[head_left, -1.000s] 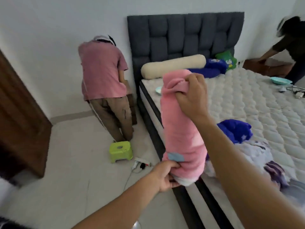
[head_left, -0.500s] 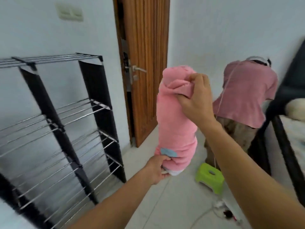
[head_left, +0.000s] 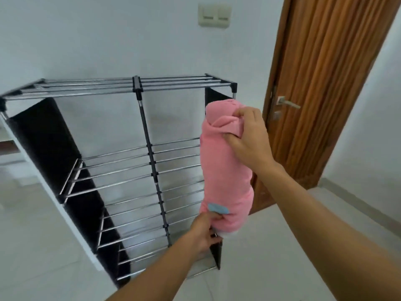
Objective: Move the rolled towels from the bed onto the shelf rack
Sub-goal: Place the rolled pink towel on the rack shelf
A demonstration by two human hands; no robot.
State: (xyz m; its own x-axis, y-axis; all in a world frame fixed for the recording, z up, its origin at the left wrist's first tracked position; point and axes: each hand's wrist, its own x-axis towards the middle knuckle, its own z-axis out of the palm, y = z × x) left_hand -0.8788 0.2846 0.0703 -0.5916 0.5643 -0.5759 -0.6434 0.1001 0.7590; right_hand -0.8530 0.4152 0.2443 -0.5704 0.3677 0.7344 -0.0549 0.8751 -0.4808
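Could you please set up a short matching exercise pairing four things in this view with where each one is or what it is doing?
Things:
1. right hand
2. left hand
3. light switch
4. wooden door

Places or states:
A. on the wall above the shelf rack
B. to the right of the rack, shut
C. gripping the top end of the pink rolled towel
D. gripping the towel's bottom end

Pairs: 1-C, 2-D, 3-A, 4-B
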